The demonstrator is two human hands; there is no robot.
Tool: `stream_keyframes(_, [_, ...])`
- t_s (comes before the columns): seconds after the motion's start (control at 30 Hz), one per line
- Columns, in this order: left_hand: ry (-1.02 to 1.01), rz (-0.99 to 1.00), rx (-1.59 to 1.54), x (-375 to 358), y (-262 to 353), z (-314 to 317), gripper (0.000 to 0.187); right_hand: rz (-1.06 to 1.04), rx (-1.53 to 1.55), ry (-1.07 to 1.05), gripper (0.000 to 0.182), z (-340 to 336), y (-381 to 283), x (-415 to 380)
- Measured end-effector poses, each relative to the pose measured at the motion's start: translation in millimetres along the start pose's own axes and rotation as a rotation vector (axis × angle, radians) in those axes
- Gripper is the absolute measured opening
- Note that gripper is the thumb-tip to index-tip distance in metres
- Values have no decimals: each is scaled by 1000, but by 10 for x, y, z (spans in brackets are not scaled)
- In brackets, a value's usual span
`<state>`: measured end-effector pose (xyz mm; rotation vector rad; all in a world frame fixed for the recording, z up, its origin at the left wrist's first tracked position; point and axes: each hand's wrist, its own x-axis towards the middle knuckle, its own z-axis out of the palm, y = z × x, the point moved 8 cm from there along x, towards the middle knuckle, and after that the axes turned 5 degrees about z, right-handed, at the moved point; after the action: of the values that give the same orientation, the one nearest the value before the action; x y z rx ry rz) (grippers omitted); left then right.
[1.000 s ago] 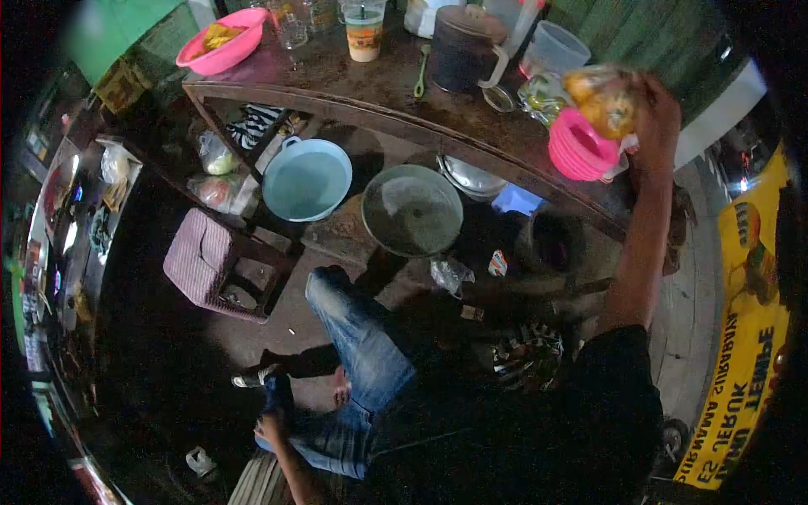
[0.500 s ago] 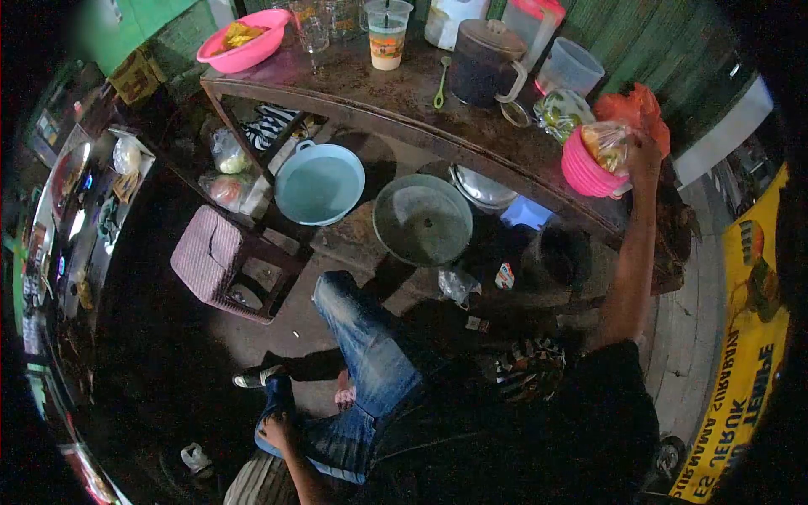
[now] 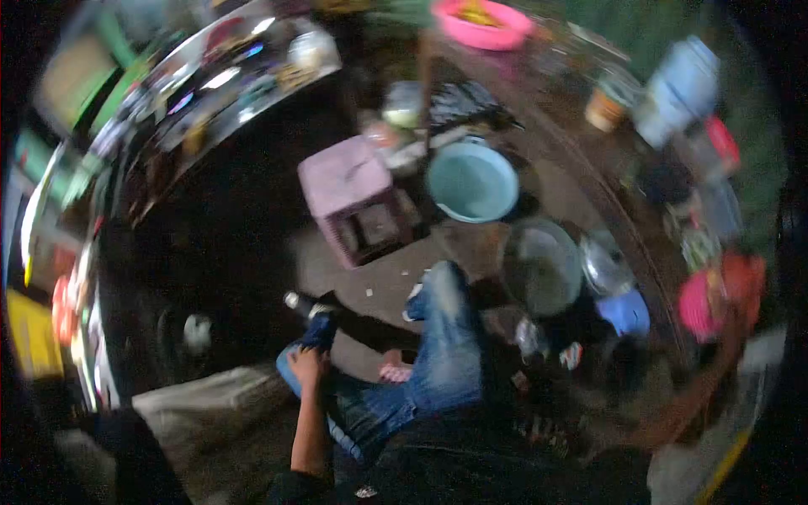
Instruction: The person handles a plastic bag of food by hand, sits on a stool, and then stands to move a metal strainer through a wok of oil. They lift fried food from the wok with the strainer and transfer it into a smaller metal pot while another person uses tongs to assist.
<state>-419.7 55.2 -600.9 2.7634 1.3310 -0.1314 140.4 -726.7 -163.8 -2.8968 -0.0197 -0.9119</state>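
Note:
My left hand [image 3: 309, 365] rests on the lower part of my bent leg [image 3: 337, 404], in blue jeans, its fingers lying over the cloth. At the far right, my right arm reaches to the end of the table, where my right hand [image 3: 730, 316] is beside the stacked pink bowls [image 3: 697, 305] and a red-orange plastic bag [image 3: 744, 282]. Motion blur hides its fingers, so I cannot make out whether they grip anything.
A brown table [image 3: 581, 151] carries a pink basin [image 3: 484, 25], a plastic cup [image 3: 608, 105] and a pale blue container [image 3: 680, 88]. On the floor are a pink stool [image 3: 347, 175], a light-blue basin [image 3: 471, 181], a grey basin [image 3: 543, 265] and a blue container [image 3: 624, 311].
My view has swung to the left, so everything appears shifted right and blurred. My right hand remains by the pink bowls and red-orange bag; my left hand stays on my leg.

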Motion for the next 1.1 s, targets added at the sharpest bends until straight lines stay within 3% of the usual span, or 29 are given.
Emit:
stream_keyframes(0.17, [-66, -41, 0, 7, -26, -81, 30, 80, -30, -12, 27, 41, -219, -20])
stream_keyframes(0.3, [91, -10, -47, -31, -24, -183, 26, 110, -53, 0, 27, 4, -397, -44])
stream_keyframes(0.53, [67, -29, -48, -48, -30, -138, 25, 105, -67, 82, 26, -123, -708, -95])
stream_keyframes(0.7, [100, -50, -76, -45, -32, -160, 24, -18, 3, 414, 26, -798, -1540, -261])
stream_keyframes(0.83, [385, -123, -375, -1, -266, -71, 19, -249, 223, 660, 26, -1195, -2723, -661])
stream_keyframes(0.9, [456, -249, -624, 62, -568, -22, 18, -362, 410, 533, 26, -921, -3343, -862])
stream_keyframes(0.93, [489, -233, -541, 27, -638, -155, 26, -402, 505, 408, 26, -634, -3680, -968])
stream_keyframes(1.0, [469, -480, -351, -197, -738, -364, 42, -296, 853, -60, 24, 454, -4156, -1286])
stream_keyframes(1.03, [457, -601, -259, -296, -778, -449, 51, -360, 912, -249, 26, 733, -4589, -1595])
stream_keyframes(1.07, [413, -603, -160, -390, -883, -176, 78, -345, 952, -490, 28, 1075, -4930, -1954])
stream_keyframes(1.1, [328, -688, -335, -471, -942, -22, 83, -391, 953, -691, 35, 1687, -5137, -2331])
